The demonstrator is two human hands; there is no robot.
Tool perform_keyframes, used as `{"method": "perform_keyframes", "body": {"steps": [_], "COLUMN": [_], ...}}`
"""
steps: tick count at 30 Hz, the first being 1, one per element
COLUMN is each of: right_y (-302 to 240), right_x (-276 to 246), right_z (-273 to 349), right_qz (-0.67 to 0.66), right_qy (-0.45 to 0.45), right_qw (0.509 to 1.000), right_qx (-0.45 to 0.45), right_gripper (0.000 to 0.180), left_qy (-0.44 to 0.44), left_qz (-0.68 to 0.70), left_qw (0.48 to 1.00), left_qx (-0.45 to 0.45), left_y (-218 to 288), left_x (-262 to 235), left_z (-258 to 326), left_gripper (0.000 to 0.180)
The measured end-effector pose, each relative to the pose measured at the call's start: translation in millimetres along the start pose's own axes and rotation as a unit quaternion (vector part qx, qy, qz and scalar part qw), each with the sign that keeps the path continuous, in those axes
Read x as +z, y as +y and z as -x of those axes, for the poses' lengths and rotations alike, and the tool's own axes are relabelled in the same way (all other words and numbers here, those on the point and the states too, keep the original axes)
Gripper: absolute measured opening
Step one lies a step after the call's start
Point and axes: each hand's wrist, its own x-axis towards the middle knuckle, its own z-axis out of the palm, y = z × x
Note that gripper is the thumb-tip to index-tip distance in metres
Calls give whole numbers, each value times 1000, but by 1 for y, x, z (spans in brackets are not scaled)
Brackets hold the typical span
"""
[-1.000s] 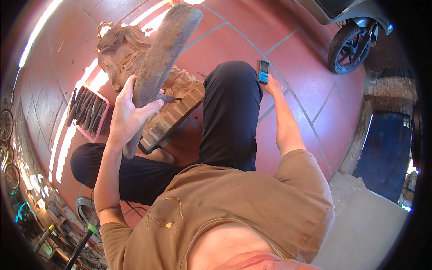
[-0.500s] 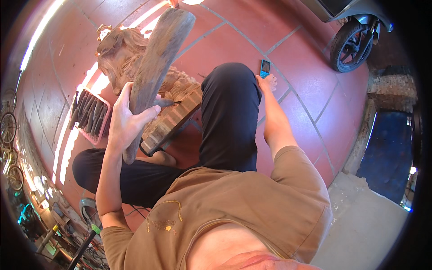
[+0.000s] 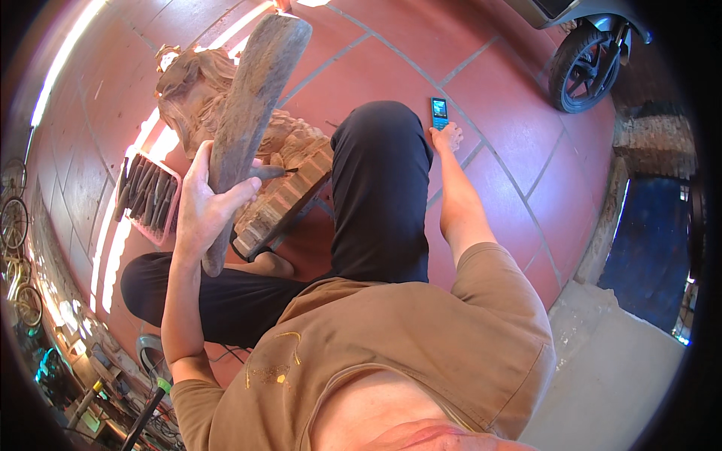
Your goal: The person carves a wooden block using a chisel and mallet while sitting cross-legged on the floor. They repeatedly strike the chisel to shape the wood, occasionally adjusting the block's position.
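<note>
My left hand [image 3: 201, 203] is closed round a long, weathered wooden club [image 3: 252, 98], held tilted above my bent leg. A short, dark-tipped tool like a carving chisel [image 3: 267, 172] sticks out past the club beside my thumb; its other end is hidden. Just beyond lies a carved wooden figure [image 3: 197, 90] with a stepped base [image 3: 282, 195], partly covered by the club. Out to the right of my raised knee, my right hand [image 3: 449, 137] grips a small blue keypad phone [image 3: 440, 113] by its lower end, its screen lit and facing up.
A pink plastic basket [image 3: 177, 197] full of dark tool handles stands left of the carving on red floor tiles [image 3: 511, 135]. A motorbike's front wheel [image 3: 588, 68] is at the far right. Bicycles [image 3: 15, 218] and clutter line the left edge. A pale concrete slab [image 3: 602, 368] lies lower right.
The phone has turned a little more upright in my right hand, and its screen looks brighter. My left hand still holds the club; the whole view has shifted slightly.
</note>
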Motion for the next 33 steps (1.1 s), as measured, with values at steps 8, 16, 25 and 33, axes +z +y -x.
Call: {"method": "perform_keyframes", "body": {"steps": [8, 16, 25, 33], "right_y": [1, 7, 90, -141], "right_x": [-1, 3, 4, -168], "right_z": [5, 4, -83, 33], "right_qz": [-2, 4, -41, -466], "right_qy": [16, 25, 100, -141], "right_qw": [1000, 1000, 991, 823], "right_qx": [2, 0, -84, -291], "right_gripper": [69, 74, 71, 30], "left_qy": [-1, -1, -32, 6], "left_qz": [-9, -2, 22, 1], "left_qw": [1000, 1000, 999, 1000], "left_qx": [1, -1, 18, 3], "left_y": [1, 0, -7, -11], "left_x": [1, 1, 3, -17], "left_z": [1, 2, -15, -2], "left_gripper": [43, 44, 46, 47]}}
